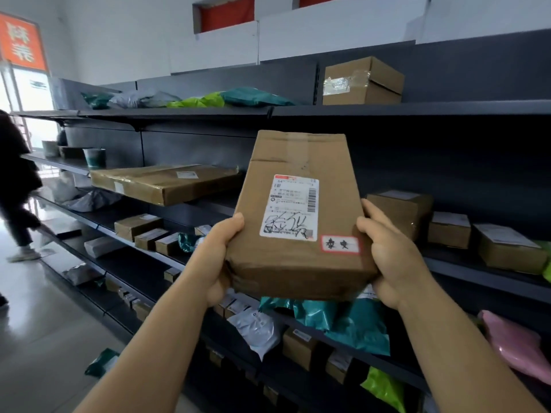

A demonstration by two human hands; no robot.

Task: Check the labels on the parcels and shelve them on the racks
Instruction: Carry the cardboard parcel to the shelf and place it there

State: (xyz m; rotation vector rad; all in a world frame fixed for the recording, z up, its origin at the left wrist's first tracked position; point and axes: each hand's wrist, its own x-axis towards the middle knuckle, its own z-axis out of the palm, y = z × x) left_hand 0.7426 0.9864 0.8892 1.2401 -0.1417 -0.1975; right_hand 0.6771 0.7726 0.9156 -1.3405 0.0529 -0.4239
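Note:
I hold a brown cardboard parcel upright in front of the dark grey rack. My left hand grips its lower left edge and my right hand grips its lower right edge. A white shipping label with a barcode and black handwriting faces me. Beside it sits a small red-bordered sticker. The parcel hides part of the middle shelf behind it.
Shelves carry cardboard boxes, a flat wide box, small boxes and teal, green, grey and pink mailer bags. A person in dark clothes walks at far left. A teal bag lies on the tiled floor.

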